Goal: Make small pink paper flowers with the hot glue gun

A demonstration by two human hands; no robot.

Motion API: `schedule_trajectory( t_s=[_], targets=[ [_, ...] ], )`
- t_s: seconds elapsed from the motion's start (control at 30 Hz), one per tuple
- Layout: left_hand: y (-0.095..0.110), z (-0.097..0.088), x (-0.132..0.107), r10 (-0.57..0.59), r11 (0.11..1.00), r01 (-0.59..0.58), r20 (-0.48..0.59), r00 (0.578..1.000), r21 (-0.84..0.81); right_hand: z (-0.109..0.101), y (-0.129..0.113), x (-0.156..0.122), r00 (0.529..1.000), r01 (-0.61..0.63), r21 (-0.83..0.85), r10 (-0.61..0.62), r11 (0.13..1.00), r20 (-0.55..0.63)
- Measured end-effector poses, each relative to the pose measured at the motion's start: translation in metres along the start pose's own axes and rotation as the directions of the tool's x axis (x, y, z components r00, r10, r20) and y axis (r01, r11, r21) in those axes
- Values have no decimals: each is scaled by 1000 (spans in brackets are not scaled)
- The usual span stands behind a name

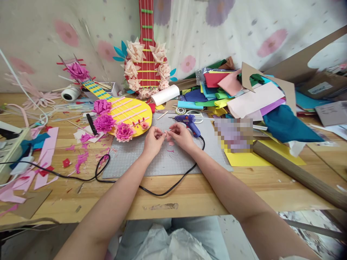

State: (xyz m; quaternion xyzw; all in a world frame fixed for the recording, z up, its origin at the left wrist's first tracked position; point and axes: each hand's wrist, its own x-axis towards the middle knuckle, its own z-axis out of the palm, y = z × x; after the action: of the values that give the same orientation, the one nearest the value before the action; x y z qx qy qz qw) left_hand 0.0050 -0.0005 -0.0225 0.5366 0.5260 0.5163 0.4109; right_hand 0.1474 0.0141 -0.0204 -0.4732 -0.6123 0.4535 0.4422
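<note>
My left hand (153, 140) and my right hand (182, 136) meet over a grey cutting mat (206, 155), fingertips pinched together. Between them is a small pale-pink paper piece (165, 133), mostly hidden by the fingers. Loose pink scraps (171, 143) lie on the mat just below. Right behind my right hand rests a blue hot glue gun (192, 124), its black cord looping toward the front. To the left of my left hand lies a yellow cardboard lute (127, 112) with strings and magenta paper flowers (104, 123), partly over the mat.
A red cardboard instrument (147, 68) with cream flowers stands against the curtain. Coloured paper (206, 90) is heaped at the back right, near a brown cardboard tube (295, 173). Pink scraps and a power strip (11, 151) lie left. The black cord (165, 193) crosses the table front.
</note>
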Motion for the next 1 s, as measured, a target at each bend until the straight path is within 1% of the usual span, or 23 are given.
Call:
schedule_trajectory(
  t_s=[0.13,0.3,0.4,0.47,0.53,0.6,0.63,0.7,0.73,0.77,0.8,0.87,0.93,1.0],
  targets=[
    [2,0,0,-59,998,59,9,998,-23,0,-3,0,996,44,-80,-50,996,-79],
    [7,2,-1,-112,986,115,35,993,-120,1,-6,-2,998,39,-50,-41,998,-40],
    [10,2,-2,-138,979,137,5,990,-154,-1,-4,-1,997,45,-78,-49,996,-59],
    [11,1,-3,-165,973,160,-20,986,-166,-6,-4,-1,994,57,-94,-64,994,-83],
    [12,-1,-3,-187,969,180,-27,982,-171,-16,-8,-3,994,63,-107,-72,992,-83],
    [14,-3,-4,-199,967,191,-27,980,-170,-33,-16,-7,998,46,-135,-50,990,-26],
    [15,-3,-5,-202,966,195,-28,979,-169,-44,-21,-9,999,26,-159,-20,987,39],
    [16,-4,-6,-208,966,200,-31,978,-164,-69,-31,-15,979,-68,-206,106,976,176],
    [16,-4,-6,-210,966,202,-34,977,-162,-81,-35,-17,968,-119,-237,166,964,190],
    [16,-5,-6,-210,966,202,-37,977,-160,-93,-37,-19,966,-164,-268,210,949,150],
    [16,-5,-6,-208,967,199,-40,977,-159,-103,-37,-20,970,-186,-307,224,933,93],
    [15,-5,-6,-196,970,186,-47,980,-156,-115,-34,-19,980,-192,-390,200,900,-21],
    [14,-5,-6,-183,972,173,-51,982,-156,-116,-26,-15,983,-172,-457,123,873,-136],
    [14,-4,-6,-180,973,169,-56,982,-159,-109,-18,-9,980,-133,-486,41,864,-196]
  ],
)
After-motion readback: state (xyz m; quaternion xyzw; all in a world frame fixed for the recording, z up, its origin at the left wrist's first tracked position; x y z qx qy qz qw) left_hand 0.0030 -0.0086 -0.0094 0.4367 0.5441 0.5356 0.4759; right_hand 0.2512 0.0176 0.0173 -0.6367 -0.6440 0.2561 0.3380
